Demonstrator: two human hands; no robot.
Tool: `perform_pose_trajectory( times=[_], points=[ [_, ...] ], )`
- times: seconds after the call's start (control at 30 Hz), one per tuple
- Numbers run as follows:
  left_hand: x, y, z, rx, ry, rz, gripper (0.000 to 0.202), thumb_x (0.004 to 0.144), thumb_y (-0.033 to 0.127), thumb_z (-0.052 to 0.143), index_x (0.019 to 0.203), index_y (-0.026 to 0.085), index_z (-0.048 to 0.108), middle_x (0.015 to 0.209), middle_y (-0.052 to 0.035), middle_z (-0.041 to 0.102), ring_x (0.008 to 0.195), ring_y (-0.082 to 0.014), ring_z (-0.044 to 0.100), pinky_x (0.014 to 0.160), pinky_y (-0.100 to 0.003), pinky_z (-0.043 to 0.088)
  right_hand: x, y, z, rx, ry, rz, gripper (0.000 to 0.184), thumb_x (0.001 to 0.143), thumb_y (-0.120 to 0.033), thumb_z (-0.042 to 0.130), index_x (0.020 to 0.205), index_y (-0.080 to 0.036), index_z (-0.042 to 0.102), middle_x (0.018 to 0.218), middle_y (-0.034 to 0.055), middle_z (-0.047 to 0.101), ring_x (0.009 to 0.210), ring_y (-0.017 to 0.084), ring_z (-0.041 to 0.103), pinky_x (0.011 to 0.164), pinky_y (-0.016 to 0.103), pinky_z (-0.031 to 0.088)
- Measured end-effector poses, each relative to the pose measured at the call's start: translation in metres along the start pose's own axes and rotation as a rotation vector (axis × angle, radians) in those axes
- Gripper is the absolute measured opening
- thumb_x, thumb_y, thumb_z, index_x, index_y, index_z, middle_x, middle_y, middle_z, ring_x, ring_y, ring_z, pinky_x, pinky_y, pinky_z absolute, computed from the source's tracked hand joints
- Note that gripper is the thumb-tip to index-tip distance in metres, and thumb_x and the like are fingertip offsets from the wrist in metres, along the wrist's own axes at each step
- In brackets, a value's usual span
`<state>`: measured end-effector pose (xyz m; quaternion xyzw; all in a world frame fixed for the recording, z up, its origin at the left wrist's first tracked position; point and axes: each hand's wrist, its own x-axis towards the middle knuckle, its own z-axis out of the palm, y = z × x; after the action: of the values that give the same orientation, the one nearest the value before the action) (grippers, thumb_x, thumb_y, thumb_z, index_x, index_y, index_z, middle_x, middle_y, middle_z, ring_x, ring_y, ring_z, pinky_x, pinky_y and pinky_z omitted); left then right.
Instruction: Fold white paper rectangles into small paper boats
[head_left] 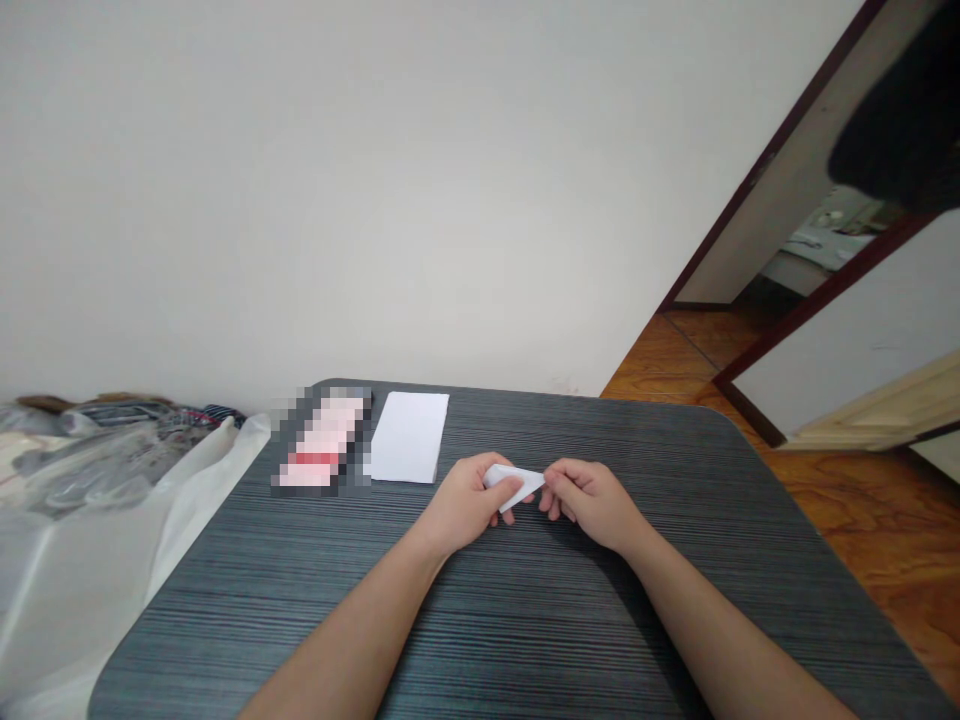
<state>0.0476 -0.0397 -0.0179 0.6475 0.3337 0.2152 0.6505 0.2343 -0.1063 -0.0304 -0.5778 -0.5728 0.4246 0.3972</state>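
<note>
A small piece of folded white paper (517,480), tapering to a point on its right side, is held just above the dark table. My left hand (472,500) is closed on its wide left part, with the thumb lying on top and the fingers underneath. At the pointed right end, my right hand (589,500) pinches the tip between thumb and fingers. Parts of the paper's underside are hidden by the left hand. Beyond my left hand lies a stack of white paper sheets (409,437), flat on the table.
Left of the stack, a pixelated pinkish object (324,437) with a red band lies on the dark wood-grain table (480,620). Plastic-wrapped items (105,480) sit beside the table's left edge. A white wall stands behind; at right are a doorway and wooden floor (862,500).
</note>
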Motion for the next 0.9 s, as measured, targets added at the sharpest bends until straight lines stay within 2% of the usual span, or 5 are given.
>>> perform_pose_trajectory(
  times=[0.23, 0.63, 0.9],
  points=[
    [-0.0009, 0.0023, -0.0002, -0.009, -0.008, 0.010, 0.021, 0.082, 0.033, 0.052, 0.087, 0.013, 0.057, 0.077, -0.0062, 0.067, 0.054, -0.0100, 0.057, 0.044, -0.018, 0.040, 0.0011, 0.0021, 0.0013, 0.015, 0.005, -0.016, 0.033, 0.092, -0.032, 0.043, 0.067, -0.015, 0.058, 0.059, 0.0022, 0.061, 0.050, 0.010, 0.056, 0.049, 0.022, 0.043],
    [0.0008, -0.0017, 0.0007, -0.010, 0.007, 0.003, 0.020, 0.081, 0.032, 0.053, 0.089, 0.014, 0.057, 0.072, -0.0047, 0.065, 0.053, -0.0103, 0.057, 0.044, -0.018, 0.040, 0.0013, 0.0014, 0.0015, 0.010, -0.003, -0.033, 0.030, 0.091, -0.030, 0.045, 0.068, -0.015, 0.059, 0.060, 0.0018, 0.061, 0.051, 0.010, 0.056, 0.051, 0.022, 0.043],
    [-0.0007, 0.0051, -0.0002, 0.004, -0.003, 0.002, 0.020, 0.081, 0.032, 0.053, 0.086, 0.014, 0.057, 0.071, -0.0044, 0.065, 0.052, -0.0099, 0.056, 0.044, -0.018, 0.039, 0.0003, -0.0025, 0.0008, -0.003, -0.010, -0.039, 0.029, 0.090, -0.030, 0.046, 0.069, -0.015, 0.058, 0.061, 0.0019, 0.061, 0.052, 0.010, 0.056, 0.052, 0.021, 0.043]
  ],
)
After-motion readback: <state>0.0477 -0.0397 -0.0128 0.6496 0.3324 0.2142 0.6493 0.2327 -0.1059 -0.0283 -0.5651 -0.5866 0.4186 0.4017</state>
